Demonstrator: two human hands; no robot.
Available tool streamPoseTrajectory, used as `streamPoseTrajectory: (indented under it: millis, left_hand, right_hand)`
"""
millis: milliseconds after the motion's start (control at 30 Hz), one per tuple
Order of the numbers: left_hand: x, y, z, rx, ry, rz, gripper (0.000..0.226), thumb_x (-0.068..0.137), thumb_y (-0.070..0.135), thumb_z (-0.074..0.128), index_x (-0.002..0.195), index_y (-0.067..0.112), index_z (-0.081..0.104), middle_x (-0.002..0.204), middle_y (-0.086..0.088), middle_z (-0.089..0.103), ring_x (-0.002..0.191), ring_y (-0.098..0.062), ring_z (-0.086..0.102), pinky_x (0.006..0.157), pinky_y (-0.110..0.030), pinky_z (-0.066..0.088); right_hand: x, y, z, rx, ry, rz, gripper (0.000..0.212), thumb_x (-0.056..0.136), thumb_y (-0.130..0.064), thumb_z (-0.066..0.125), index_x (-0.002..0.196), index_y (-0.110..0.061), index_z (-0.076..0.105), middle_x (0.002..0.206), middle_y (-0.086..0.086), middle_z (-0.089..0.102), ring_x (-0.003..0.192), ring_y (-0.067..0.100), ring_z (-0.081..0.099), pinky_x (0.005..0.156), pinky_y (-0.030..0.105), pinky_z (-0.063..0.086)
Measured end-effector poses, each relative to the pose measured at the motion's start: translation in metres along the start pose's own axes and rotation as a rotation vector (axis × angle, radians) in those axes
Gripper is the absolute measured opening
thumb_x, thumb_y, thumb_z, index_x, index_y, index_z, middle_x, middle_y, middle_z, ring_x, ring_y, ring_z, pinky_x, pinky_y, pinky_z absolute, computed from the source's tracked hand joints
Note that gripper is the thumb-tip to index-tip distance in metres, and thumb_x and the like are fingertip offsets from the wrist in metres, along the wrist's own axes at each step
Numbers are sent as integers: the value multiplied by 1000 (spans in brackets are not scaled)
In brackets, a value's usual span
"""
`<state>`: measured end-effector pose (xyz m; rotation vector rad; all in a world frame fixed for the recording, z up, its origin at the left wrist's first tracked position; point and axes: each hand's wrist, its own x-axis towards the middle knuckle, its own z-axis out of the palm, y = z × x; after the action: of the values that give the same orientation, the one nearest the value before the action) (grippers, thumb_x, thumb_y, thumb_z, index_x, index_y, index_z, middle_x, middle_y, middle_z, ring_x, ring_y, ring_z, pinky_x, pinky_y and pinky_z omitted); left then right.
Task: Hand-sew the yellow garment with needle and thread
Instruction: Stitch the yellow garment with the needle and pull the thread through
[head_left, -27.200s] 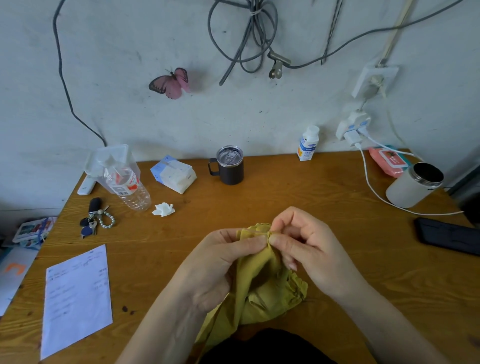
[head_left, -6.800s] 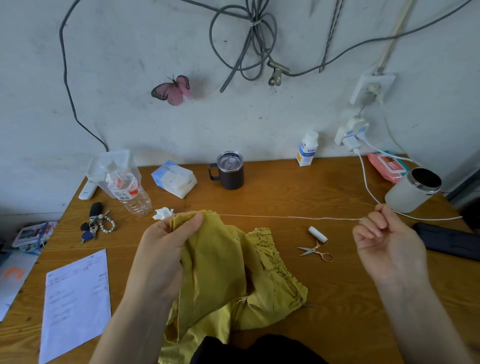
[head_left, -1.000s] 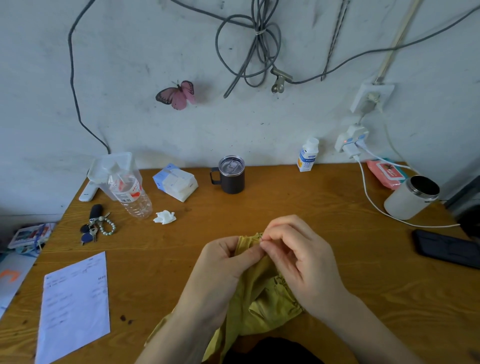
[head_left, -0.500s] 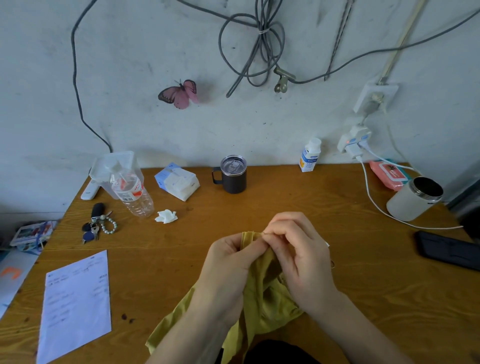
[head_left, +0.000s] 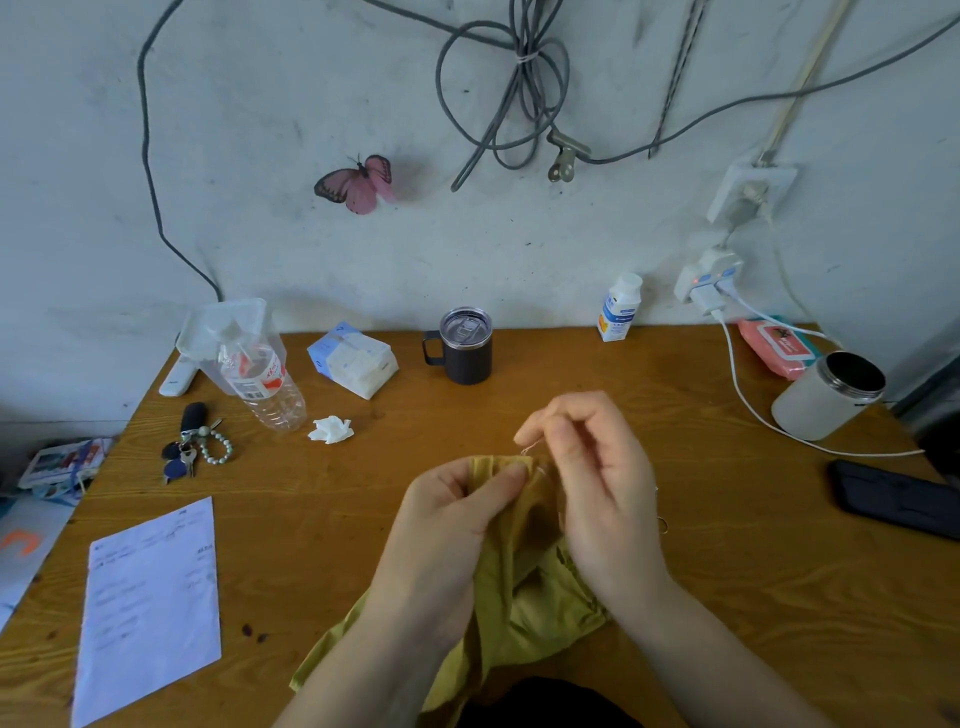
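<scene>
Right hand (head_left: 597, 483) has risen, pinching thread (head_left: 529, 449); left hand (head_left: 447, 525) grips yellow garment (head_left: 524, 587).

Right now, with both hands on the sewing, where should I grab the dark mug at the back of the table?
By its handle, the loop sticking out on the left of the dark mug. It stands upright with its lid on, so come in from the left with the left hand, once it lets go of the yellow garment; the right hand is pinching the thread.
</scene>
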<state>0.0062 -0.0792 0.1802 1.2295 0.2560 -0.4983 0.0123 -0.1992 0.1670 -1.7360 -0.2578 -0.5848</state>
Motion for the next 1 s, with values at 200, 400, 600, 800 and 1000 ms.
streamPoseTrajectory:
  millis: [200, 400, 600, 800, 1000]
  left_hand:
    - [-2, 2, -6, 29, 64, 70, 21, 78, 23, 65, 84, 5, 74, 86, -22, 73, 76, -32, 72, 70, -40, 59]
    - [-4, 8, -14, -10, 124, 103, 17, 83, 18, 62, 82, 9, 75, 84, -18, 75, 72, -26, 74, 59, -30, 58]
    - [-5, 14, -21, -62, 170, 128, 22, 85, 16, 60, 71, 13, 77, 79, -16, 75, 68, -24, 74, 54, -27, 57]
    - [-5, 19, -26, -61, 223, 138, 26, 88, 15, 60, 68, 13, 77, 78, -14, 76, 67, -22, 74, 51, -25, 56]
    - [-5, 21, -29, -74, 253, 131, 27, 88, 14, 59, 67, 12, 76, 75, -12, 76, 64, -21, 74, 49, -24, 56]
  right_hand:
    - [12, -14, -16, 669, 28, 568, 15, 87, -17, 47, 74, -14, 54, 55, -3, 49, 45, 6, 32, 42, 17, 23]
    - [15, -13, -37, 905, 147, 636, 14, 85, -14, 45, 73, -12, 53, 51, -5, 40, 43, 6, 34, 39, 16, 34]
    - [9, -1, -56, 909, 204, 656, 14, 86, -15, 44, 76, -13, 54, 54, -5, 41, 46, 6, 36, 42, 16, 35]
    - [4, 10, -70, 885, 290, 683, 13, 84, -14, 45, 75, -13, 54, 54, -5, 40, 46, 5, 35, 42, 15, 34]
    - [0, 17, -82, 877, 350, 699, 14, 83, -16, 47, 75, -14, 59, 56, -5, 42, 47, 5, 37, 42, 15, 36]
